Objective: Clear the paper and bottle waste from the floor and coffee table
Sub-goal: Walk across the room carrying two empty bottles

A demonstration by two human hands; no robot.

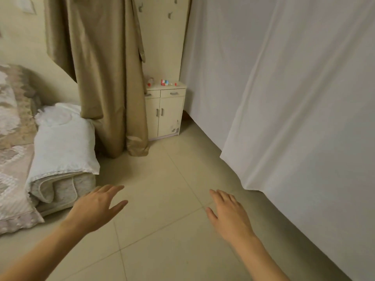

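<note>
Your left hand (97, 207) and right hand (229, 213) are both stretched out flat over the tiled floor (162, 199), fingers spread, holding nothing. Way ahead in the corner, a plastic bottle (168, 82) lies on its side on the small cream cabinet (165, 110), long axis left-right, red cap pointing right. Cabinet doors are closed.

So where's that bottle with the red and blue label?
The bottle lies on its side atop the small cream cabinet, far centre, between tan curtain and white sheet.
</note>
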